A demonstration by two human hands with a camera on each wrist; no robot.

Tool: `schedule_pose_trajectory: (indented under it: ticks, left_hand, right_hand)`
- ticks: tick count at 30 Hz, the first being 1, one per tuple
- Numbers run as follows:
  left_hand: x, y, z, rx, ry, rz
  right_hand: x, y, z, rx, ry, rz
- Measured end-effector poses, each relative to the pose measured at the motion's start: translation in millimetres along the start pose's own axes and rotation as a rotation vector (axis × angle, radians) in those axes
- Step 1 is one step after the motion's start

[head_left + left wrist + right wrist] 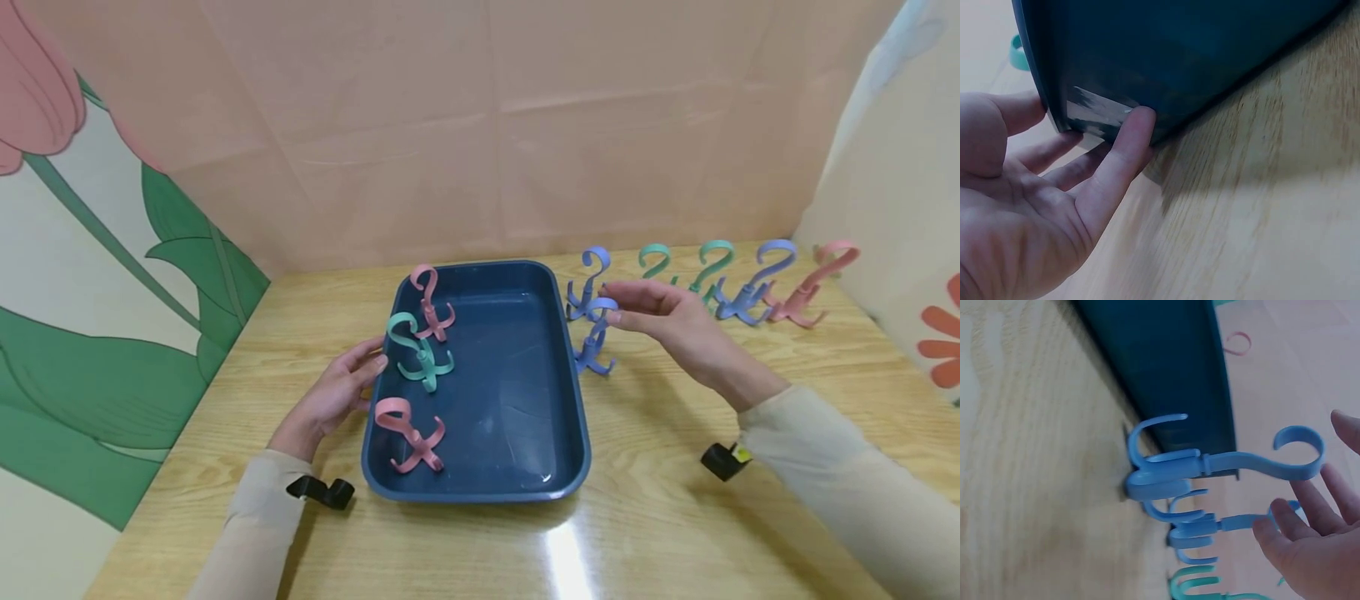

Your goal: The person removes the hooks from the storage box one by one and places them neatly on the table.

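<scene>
The nearer blue hook stands upright, its curl at the gap between thumb and fingers of the right hand.
We see its long axis near vertical, prongs below and leftward of those fingers, just beside the tray; the right hand is nearer, digits parted, contact uncertain; the left hand, fingers spread, touches the tray's outer wall; we count three blue, three green, three pink hooks; beyond the right fingers, the second blue hook; rightward, two green hooks, the third blue hook, one pink hook; in the tray, by the left fingers, two pink hooks, one green hook.
</scene>
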State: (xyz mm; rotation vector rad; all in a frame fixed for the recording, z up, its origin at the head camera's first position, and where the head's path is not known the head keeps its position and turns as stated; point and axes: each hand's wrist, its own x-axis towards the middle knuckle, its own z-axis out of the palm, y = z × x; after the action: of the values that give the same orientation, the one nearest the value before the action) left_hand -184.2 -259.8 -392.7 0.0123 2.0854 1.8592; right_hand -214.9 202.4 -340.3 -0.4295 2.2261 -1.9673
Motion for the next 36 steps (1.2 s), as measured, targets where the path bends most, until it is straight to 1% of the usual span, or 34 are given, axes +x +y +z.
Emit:
schedule_pose_trajectory:
  ticks: [3,7,10,12,17,24,32,36]
  left_hand:
    - [-0.6,0.4,0.0,0.003,-0.002,0.002]
    - [-1.1,0.7,0.3,0.006,-0.005,0.002]
    - [-1.3,0.7,0.1,0.002,-0.003,-0.001]
    - [-1.2,0.8,0.1,0.000,-0.001,-0.004]
    - [-1.1,2.0,0.4,0.000,0.002,-0.008]
    - [-1.7,2.2,0.9,0.000,0.002,-0.009]
    - [-1.0,2.3,1.1,-0.010,0.002,-0.015]
    - [-0.8,2.4,0.7,-0.011,-0.002,-0.004]
  right_hand:
    - [0.5,-10.7,1.9,-0.036,0.002,-0.010]
    - [-0.5,-26.7,7.6,-0.116,0.007,-0.004]
    - [-1.9,-37.3,15.3,-0.148,0.008,-0.031]
    - [-3.2,-42.4,21.5,-0.138,0.008,-0.062]
    - [-5.4,-50.5,40.9,-0.065,-0.009,-0.136]
    - [-8.5,-53.9,72.7,-0.009,-0.025,-0.215]
    - [-17.1,-57.6,113.0,0.062,-0.081,-0.192]
    - [-20.0,-59.1,130.0,0.100,-0.114,-0.192]
